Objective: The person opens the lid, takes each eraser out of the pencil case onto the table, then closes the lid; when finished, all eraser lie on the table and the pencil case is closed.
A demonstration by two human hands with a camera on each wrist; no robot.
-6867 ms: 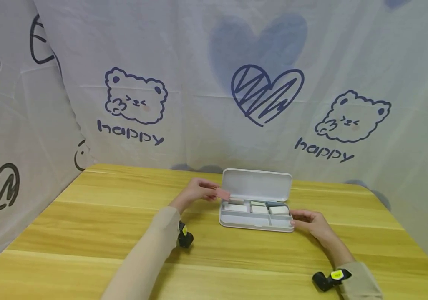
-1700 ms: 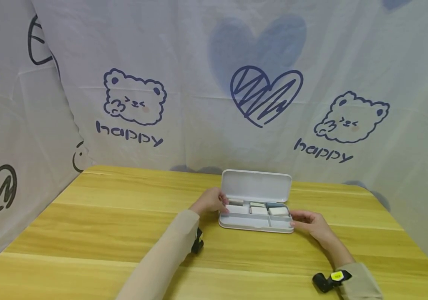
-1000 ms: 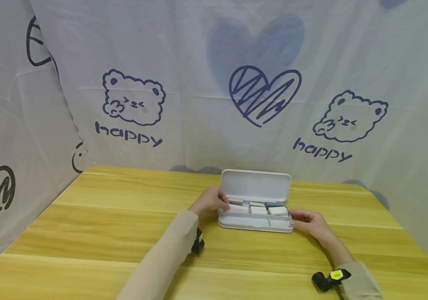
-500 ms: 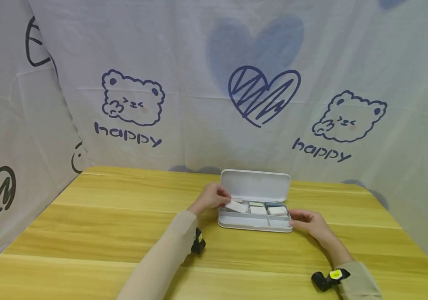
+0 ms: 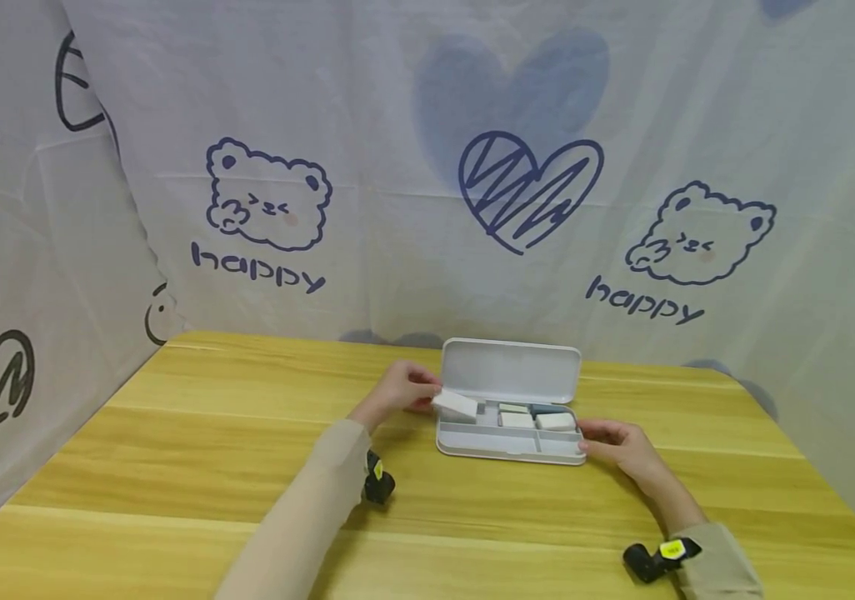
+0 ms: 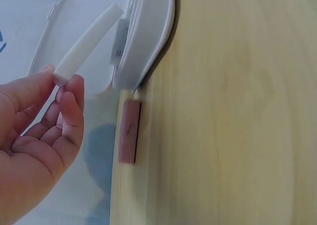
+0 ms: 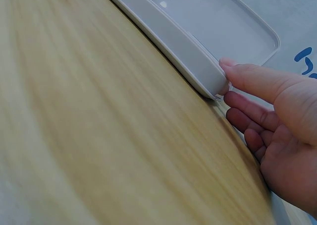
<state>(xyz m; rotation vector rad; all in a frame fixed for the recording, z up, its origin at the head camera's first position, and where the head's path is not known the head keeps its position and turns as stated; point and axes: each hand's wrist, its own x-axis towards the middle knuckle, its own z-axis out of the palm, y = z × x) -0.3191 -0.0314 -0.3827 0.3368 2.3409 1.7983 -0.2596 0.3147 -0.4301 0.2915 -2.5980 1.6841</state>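
Between thumb and fingers, my left hand (image 5: pixel 402 388) pinches one end of a white eraser (image 5: pixel 457 405), a slab that looks slightly bent in the left wrist view (image 6: pixel 89 44). It is tilted above the left end of an open white pencil case (image 5: pixel 487 451). My right hand (image 5: pixel 626 450) grips the case's right end; in the right wrist view its thumb lies on the corner, fingers below. A white eraser (image 5: pixel 555 422), another pale eraser (image 5: pixel 516 420) and a greenish piece (image 5: pixel 513 408) sit in the case's rear compartments. A pink eraser (image 6: pixel 130 131) lies on the table beside the case.
The case's lid (image 5: pixel 510 371) stands raised at the back. A grey-blue item (image 5: pixel 550 409) lies in the right rear compartment. Behind the wooden table (image 5: pixel 472 533) hangs a printed cloth (image 5: pixel 397 250). Dark wrist cameras (image 5: pixel 652 563) sit on both forearms.
The pink eraser, held by my left hand earliest, now lies on the table. That hand has since lifted the white eraser from the left compartment and moved left. My right hand stays put.
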